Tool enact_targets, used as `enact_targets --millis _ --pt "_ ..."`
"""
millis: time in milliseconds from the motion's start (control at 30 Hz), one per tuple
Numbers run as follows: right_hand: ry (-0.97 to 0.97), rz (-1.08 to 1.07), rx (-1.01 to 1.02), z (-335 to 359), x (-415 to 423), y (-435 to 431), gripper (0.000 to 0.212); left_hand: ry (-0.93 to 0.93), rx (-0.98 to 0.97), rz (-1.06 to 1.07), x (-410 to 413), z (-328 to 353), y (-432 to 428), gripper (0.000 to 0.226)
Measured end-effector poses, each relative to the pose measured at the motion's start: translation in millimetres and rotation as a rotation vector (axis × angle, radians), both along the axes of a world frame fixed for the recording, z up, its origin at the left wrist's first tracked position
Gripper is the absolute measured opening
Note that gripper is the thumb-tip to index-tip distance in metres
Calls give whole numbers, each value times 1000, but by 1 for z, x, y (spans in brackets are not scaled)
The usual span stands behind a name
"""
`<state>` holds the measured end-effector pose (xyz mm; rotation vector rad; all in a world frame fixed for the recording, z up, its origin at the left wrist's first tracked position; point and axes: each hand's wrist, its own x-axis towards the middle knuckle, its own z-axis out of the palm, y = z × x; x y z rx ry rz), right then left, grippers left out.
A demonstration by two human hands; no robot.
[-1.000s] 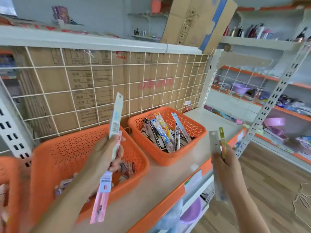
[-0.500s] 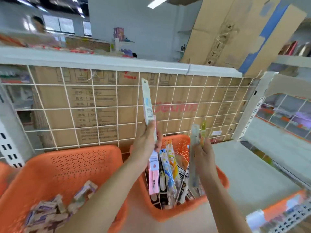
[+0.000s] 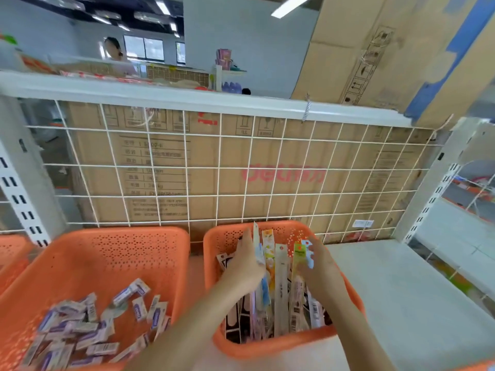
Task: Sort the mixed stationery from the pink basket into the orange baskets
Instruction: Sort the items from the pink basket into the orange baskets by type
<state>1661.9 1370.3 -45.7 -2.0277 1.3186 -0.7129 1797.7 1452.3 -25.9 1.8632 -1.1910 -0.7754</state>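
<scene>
One orange basket of long packets, left grip holding white packet, right grip holding green-topped packet

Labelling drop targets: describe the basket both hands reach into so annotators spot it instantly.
Start at the white wire grid backing the shelf; below it stand perforated orange plastic baskets. The target is the rightmost basket, where the left hand and right hand reach. It holds long flat packs on end; its left neighbour holds small purple-and-white packets.
</scene>
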Motion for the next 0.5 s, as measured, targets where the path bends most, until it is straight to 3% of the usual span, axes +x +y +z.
enact_targets --millis 267,500 --pt "93 -19 -265 9 -29 27 54 -474 -205 30 32 -4 54 48" --pt "126 -62 -365 7 -42 72 53 -625 -200 202 85 -9 135 49"
